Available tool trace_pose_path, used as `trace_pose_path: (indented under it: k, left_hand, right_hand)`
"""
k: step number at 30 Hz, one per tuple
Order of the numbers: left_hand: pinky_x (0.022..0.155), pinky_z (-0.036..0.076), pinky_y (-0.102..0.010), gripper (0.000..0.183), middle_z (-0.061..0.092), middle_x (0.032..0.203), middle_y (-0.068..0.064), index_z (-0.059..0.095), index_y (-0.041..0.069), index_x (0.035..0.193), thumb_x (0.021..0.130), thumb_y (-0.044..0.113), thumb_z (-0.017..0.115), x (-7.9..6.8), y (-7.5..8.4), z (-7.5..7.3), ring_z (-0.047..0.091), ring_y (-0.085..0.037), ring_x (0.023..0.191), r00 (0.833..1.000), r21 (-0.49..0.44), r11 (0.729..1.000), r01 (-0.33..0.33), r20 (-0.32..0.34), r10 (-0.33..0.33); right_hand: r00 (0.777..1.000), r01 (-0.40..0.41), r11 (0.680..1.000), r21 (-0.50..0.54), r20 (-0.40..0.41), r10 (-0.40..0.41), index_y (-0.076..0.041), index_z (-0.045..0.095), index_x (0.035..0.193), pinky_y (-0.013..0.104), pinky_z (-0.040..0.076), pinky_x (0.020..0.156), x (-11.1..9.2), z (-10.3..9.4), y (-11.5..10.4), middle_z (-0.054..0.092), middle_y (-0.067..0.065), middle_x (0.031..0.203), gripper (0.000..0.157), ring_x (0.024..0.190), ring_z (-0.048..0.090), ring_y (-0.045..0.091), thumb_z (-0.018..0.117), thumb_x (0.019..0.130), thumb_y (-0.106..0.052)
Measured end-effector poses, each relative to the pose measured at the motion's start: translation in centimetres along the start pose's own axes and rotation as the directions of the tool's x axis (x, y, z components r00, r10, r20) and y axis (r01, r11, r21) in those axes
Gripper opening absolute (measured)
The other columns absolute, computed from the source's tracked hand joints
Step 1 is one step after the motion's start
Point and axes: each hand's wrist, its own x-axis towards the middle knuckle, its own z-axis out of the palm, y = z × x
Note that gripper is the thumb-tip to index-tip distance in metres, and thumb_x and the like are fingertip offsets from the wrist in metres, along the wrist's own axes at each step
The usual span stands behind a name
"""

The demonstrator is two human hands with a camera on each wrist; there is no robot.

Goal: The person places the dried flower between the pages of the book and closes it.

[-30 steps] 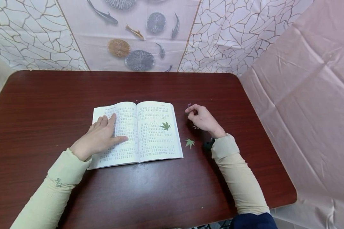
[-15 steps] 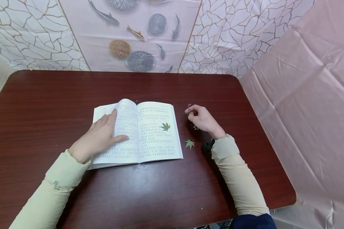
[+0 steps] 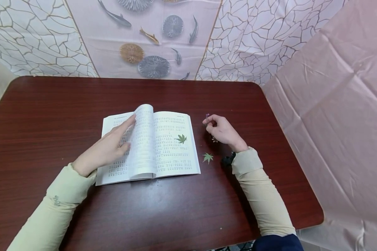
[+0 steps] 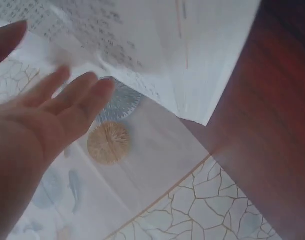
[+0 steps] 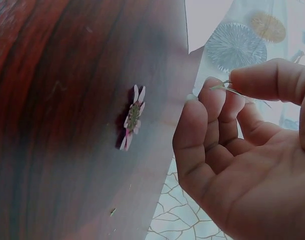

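An open book [image 3: 176,164] lies on the table, one page [image 3: 144,139] arching up near its spine. My left hand [image 3: 105,150] is over the left half, index finger extended and touching the raised page; in the left wrist view its fingers spread beside the paper. To the right of the book, my right hand [image 3: 223,130] pinches a small purple flower [image 3: 207,115] by its thin green stem [image 5: 220,88] between thumb and fingertips. A pink-petalled flower head [image 5: 133,117] lies on the table below that hand. One green maple leaf [image 3: 181,138] rests on the right page.
Another green maple leaf [image 3: 208,157] lies on the dark red table [image 3: 163,216], just right of the book. A patterned cloth [image 3: 188,69] hangs along the far edge, and a pinkish cloth [image 3: 339,104] hangs on the right.
A left page has lifted and curled toward the spine, with my left index finger following it rightward. The right hand and both leaves have stayed in place.
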Motion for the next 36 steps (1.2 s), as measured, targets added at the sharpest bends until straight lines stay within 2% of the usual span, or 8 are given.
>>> trace_pose_path:
  k: [5, 8, 11, 13, 17, 22, 29, 36]
  left_hand:
    - [0.116, 0.016, -0.047, 0.109, -0.007, 0.162, -0.010, -0.015, 0.015, 0.154, 0.085, -0.001, 0.068, 0.5, 0.3, 0.4, 0.008, -0.028, 0.147, 0.994, -0.068, 0.997, -0.020, -0.108, 0.012]
    - [0.112, 0.024, -0.050, 0.119, -0.015, 0.159, -0.017, -0.034, 0.017, 0.146, 0.086, 0.002, 0.068, 0.6, 0.6, 0.8, 0.006, -0.031, 0.147, 0.988, -0.122, 0.991, 0.058, -0.138, -0.075]
    - [0.111, 0.025, -0.053, 0.124, -0.019, 0.157, -0.021, -0.041, 0.016, 0.141, 0.089, 0.019, 0.071, 0.6, 0.9, 1.3, 0.006, -0.035, 0.146, 0.984, -0.117, 0.985, 0.127, -0.109, -0.140]
    - [0.115, 0.013, -0.055, 0.123, -0.020, 0.157, -0.019, -0.033, 0.012, 0.146, 0.088, 0.038, 0.072, 0.7, 1.1, 1.6, -0.002, -0.033, 0.147, 0.990, -0.046, 0.990, 0.131, -0.053, -0.133]
    - [0.114, 0.003, -0.059, 0.108, -0.015, 0.160, -0.017, 0.006, 0.007, 0.157, 0.084, 0.060, 0.066, 0.8, 1.3, 2.4, -0.007, -0.033, 0.148, 0.995, 0.135, 0.990, 0.032, 0.086, -0.044]
    - [0.113, 0.002, -0.062, 0.093, -0.004, 0.161, -0.020, 0.031, 0.013, 0.153, 0.083, 0.061, 0.067, 0.9, 1.6, 2.9, -0.007, -0.035, 0.148, 0.985, 0.191, 0.981, -0.007, 0.173, -0.026]
    - [0.113, 0.005, -0.063, 0.094, -0.009, 0.160, -0.022, 0.019, 0.003, 0.155, 0.090, 0.056, 0.061, 0.5, 0.8, 2.0, -0.010, -0.037, 0.147, 0.975, 0.174, 0.977, 0.124, 0.159, -0.152]
    - [0.110, 0.004, -0.067, 0.103, -0.015, 0.157, -0.026, 0.007, -0.003, 0.154, 0.090, 0.061, 0.055, -0.2, 0.1, 0.7, -0.011, -0.045, 0.144, 0.936, 0.189, 0.940, 0.284, 0.156, -0.314]
  right_hand:
    - [1.000, 0.005, 1.000, -0.008, 0.000, -0.005, -0.001, 0.057, 0.121, 0.028, 0.042, 0.052, -0.1, 0.0, 0.0, 0.056, 0.014, 0.093, 0.027, 0.059, 0.050, 0.026, 0.046, 0.098, -0.010]
    - [1.000, 0.005, 1.000, -0.011, -0.003, -0.005, -0.001, 0.057, 0.121, 0.028, 0.042, 0.053, -0.1, 0.0, 0.0, 0.057, 0.013, 0.094, 0.027, 0.062, 0.051, 0.027, 0.046, 0.098, -0.011]
    - [1.000, -0.001, 1.000, -0.009, 0.000, 0.001, -0.001, 0.057, 0.121, 0.029, 0.043, 0.053, -0.1, 0.0, 0.0, 0.056, 0.014, 0.092, 0.028, 0.066, 0.053, 0.033, 0.046, 0.098, -0.010]
    - [1.000, -0.003, 1.000, -0.005, 0.003, 0.003, -0.001, 0.057, 0.121, 0.029, 0.044, 0.053, -0.1, 0.0, 0.0, 0.056, 0.014, 0.092, 0.028, 0.068, 0.053, 0.037, 0.046, 0.098, -0.011]
    - [1.000, 0.002, 1.000, -0.008, 0.003, -0.002, 0.000, 0.057, 0.121, 0.028, 0.043, 0.054, -0.1, 0.0, 0.0, 0.057, 0.015, 0.094, 0.027, 0.066, 0.052, 0.034, 0.046, 0.098, -0.010]
    - [1.000, 0.009, 1.000, -0.010, 0.000, -0.009, 0.001, 0.056, 0.121, 0.028, 0.043, 0.054, 0.0, 0.0, 0.0, 0.056, 0.014, 0.094, 0.026, 0.060, 0.050, 0.024, 0.048, 0.098, -0.010]
    - [1.000, -0.004, 0.999, 0.038, 0.013, 0.004, 0.003, 0.057, 0.121, 0.029, 0.043, 0.051, -0.1, -0.2, -0.1, 0.059, 0.022, 0.104, 0.029, 0.062, 0.051, 0.033, 0.046, 0.097, -0.010]
    - [1.000, -0.007, 0.997, 0.071, 0.002, 0.006, 0.002, 0.057, 0.121, 0.028, 0.041, 0.048, 0.0, -0.1, -0.1, 0.059, 0.024, 0.100, 0.030, 0.060, 0.048, 0.029, 0.047, 0.096, -0.010]
